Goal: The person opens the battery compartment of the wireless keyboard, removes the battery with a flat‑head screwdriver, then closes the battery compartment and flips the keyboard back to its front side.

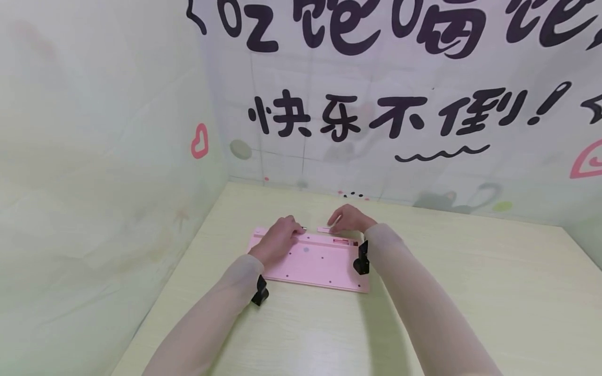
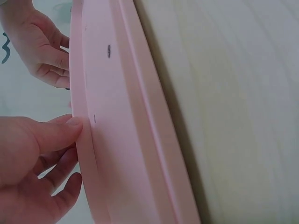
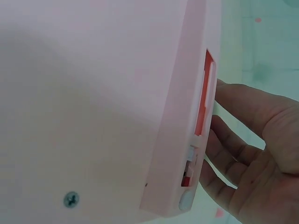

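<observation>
Head view shows a pink keyboard (image 1: 329, 269), so judged by its outline since no keys face me, underside up on the pale desk (image 1: 305, 334), with one long edge toward the far wall. The left hand (image 1: 278, 240) grips that far edge; the left wrist view has the thumb pressed on the upper face and the fingers bent behind the rim. A small dark item (image 1: 304, 228) sits at its fingertips; I cannot identify it or tell whether it is held. The right hand (image 1: 350, 218) appears to pinch a short pink strip (image 1: 322, 230) just beyond the same edge, though the contact is partly hidden. Right wrist view records a long recess (image 3: 204, 100) with a red interior, a smaller opening (image 3: 187, 172) beside it near the corner, and a screw (image 3: 71, 199) in the underside. I judge the step in hand to be work at this recess, the strip probably being its cover. For good execution, I would have the left hand brace the edge without bending it, fingertips clear of the recess. I would check that anything seated inside lies below the rim, align the strip squarely, and press it evenly along its length. Forcing one end risks cocking the strip or sliding the keyboard.
</observation>
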The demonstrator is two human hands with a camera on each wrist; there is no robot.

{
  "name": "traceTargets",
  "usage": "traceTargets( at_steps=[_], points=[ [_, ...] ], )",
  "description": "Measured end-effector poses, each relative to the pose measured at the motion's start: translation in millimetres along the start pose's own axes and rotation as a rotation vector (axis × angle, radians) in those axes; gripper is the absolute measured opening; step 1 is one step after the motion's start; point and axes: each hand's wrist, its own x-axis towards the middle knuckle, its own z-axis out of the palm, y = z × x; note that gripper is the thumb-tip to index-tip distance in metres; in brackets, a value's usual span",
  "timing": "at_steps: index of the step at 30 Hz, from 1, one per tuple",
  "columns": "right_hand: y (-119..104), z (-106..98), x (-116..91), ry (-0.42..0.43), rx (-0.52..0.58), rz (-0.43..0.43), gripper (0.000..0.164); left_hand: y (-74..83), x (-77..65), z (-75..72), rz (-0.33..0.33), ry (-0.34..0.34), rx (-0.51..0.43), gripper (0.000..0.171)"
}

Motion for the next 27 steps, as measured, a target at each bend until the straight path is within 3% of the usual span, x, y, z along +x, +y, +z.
traceTargets(
  at_steps=[9, 20, 27],
  points=[
    [0.1, 4.4, 8.5, 0.007, -0.018, 0.089, 0.011, 0.5, -0.7, 0.1, -0.004, 0.001, -0.013, 0.028],
    [-4.1, 5.9, 6.2, 0.02, -0.035, 0.088, 0.007, -1.4, -0.7, 1.2, 0.007, 0.012, -0.011, 0.027],
    [-4.5, 5.9, 2.1, 0.029, -0.025, 0.035, 0.006, -1.8, -0.5, 1.7, 0.002, 0.013, -0.011, 0.027]
  ],
)
